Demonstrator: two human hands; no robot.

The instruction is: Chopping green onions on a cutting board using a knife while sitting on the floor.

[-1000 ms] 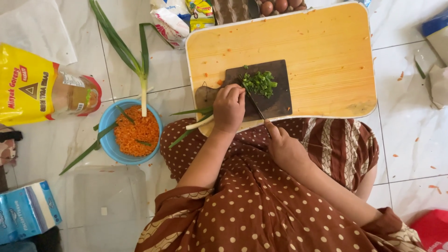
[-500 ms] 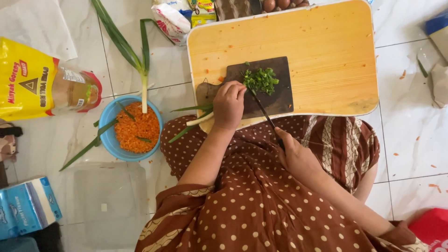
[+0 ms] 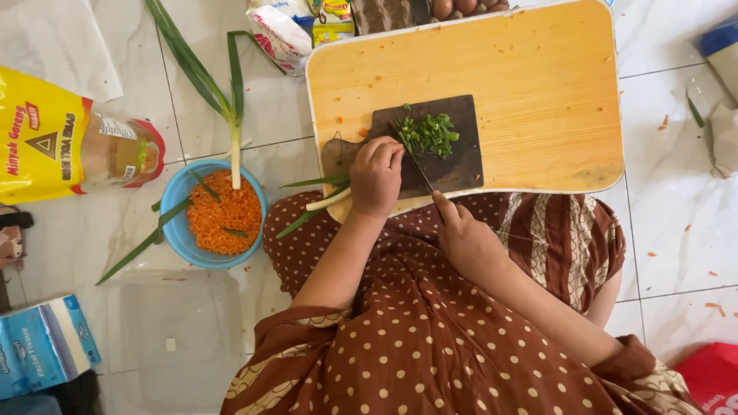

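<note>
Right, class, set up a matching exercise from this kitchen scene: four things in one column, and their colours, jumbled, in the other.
Things:
1. bowl
2. chopped scallion
3. grated carrot
4. small cutting board

Colours:
A. orange
B. dark brown
C. blue
D. green

Pairs: 1-C, 2-D, 3-A, 4-B

The single head camera looks straight down from close above onto the wooden tray and tiled floor.

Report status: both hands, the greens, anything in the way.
Left hand pins green onion stalks on dark board. Right hand grips knife. Chopped greens beside the blade. Nothing blocking.
</note>
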